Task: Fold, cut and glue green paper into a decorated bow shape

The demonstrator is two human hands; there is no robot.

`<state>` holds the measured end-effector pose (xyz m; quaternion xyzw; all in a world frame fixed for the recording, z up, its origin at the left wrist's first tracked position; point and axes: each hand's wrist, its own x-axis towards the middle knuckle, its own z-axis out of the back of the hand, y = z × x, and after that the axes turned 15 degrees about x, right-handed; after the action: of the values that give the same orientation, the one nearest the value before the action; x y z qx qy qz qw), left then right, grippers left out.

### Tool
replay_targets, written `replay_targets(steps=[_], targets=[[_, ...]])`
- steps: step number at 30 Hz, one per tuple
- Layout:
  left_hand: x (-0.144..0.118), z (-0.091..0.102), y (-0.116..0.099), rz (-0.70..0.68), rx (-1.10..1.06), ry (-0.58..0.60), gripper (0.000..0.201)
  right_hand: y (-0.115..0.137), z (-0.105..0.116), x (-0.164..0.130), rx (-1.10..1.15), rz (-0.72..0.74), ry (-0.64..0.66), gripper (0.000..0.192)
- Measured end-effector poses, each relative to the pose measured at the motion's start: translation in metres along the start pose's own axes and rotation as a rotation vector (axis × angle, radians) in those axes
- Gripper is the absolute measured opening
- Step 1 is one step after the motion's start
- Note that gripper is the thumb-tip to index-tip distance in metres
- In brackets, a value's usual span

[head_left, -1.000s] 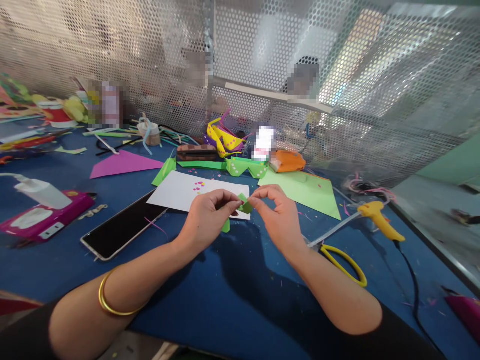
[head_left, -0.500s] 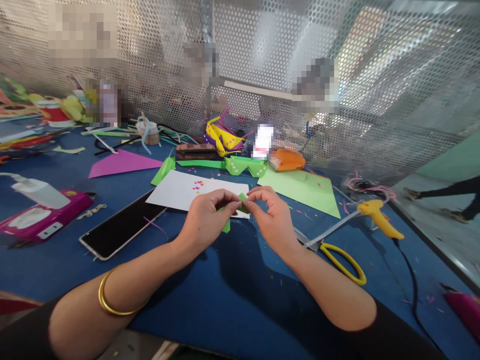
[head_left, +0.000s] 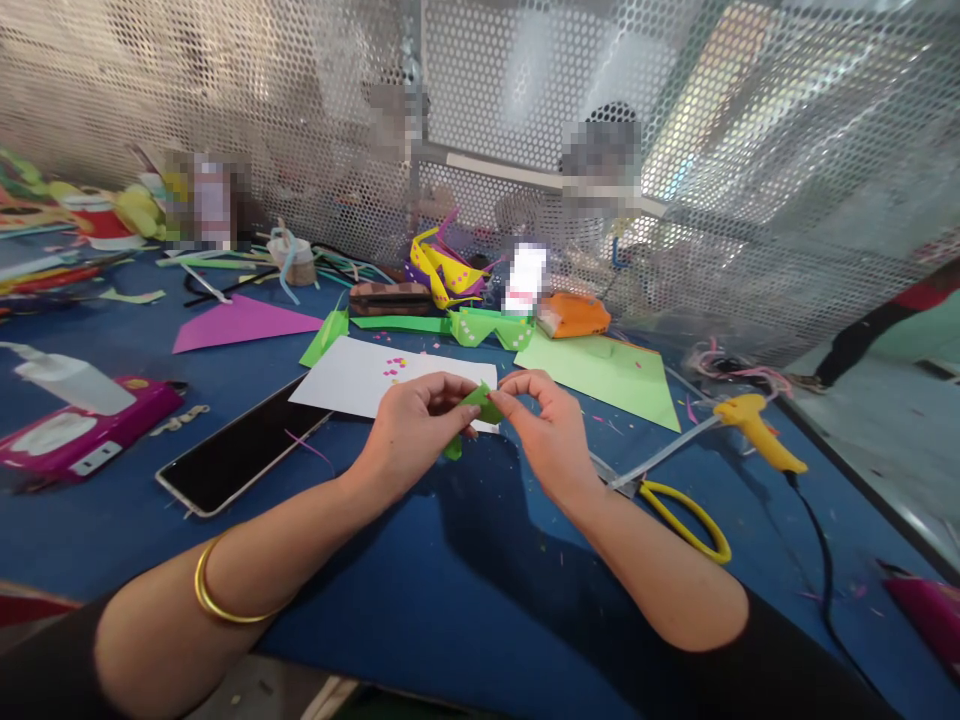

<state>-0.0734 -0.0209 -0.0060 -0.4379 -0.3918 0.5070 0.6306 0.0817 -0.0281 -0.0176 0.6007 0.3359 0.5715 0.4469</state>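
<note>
Between my two hands, in the middle of the head view, is a small strip of green paper [head_left: 484, 402]. My left hand [head_left: 412, 425] pinches it between thumb and fingers, and its lower end pokes out beneath that hand. The thumb and forefinger of my right hand [head_left: 547, 425] are closed on the strip's right end. Just behind lies a white sheet [head_left: 345, 375] with small pink and yellow paper bits [head_left: 395, 367] on it. Farther back sit green paper glasses [head_left: 491, 328] dotted with pale pieces. A light green sheet [head_left: 600, 375] lies to their right.
Scissors with yellow handles [head_left: 686, 520] and a yellow glue gun [head_left: 757, 430] with its cord are on the right. At left are a phone [head_left: 240, 450], a magenta power strip [head_left: 90, 425] and magenta paper [head_left: 244, 325]. Yellow paper glasses [head_left: 446, 270] and an orange pouch [head_left: 574, 315] stand behind.
The green strip has turned between my fingers and shows more of its face. My hands stay nearly in place. At far right, a person's legs have shifted.
</note>
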Motion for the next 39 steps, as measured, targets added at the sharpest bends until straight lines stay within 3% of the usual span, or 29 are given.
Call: replay_targets(steps=[28, 33, 39], targets=[[0.002, -0.003, 0.006, -0.03, -0.009, 0.032, 0.02, -0.007, -0.005, -0.006, -0.047, -0.045, -0.075, 0.012], [0.003, -0.003, 0.005, -0.009, -0.041, 0.007, 0.023, -0.006, -0.005, -0.008, 0.066, -0.062, -0.084, 0.016], [0.004, 0.001, 0.003, -0.01, -0.108, -0.053, 0.023, -0.012, -0.005, -0.004, 0.238, -0.105, -0.183, 0.022]])
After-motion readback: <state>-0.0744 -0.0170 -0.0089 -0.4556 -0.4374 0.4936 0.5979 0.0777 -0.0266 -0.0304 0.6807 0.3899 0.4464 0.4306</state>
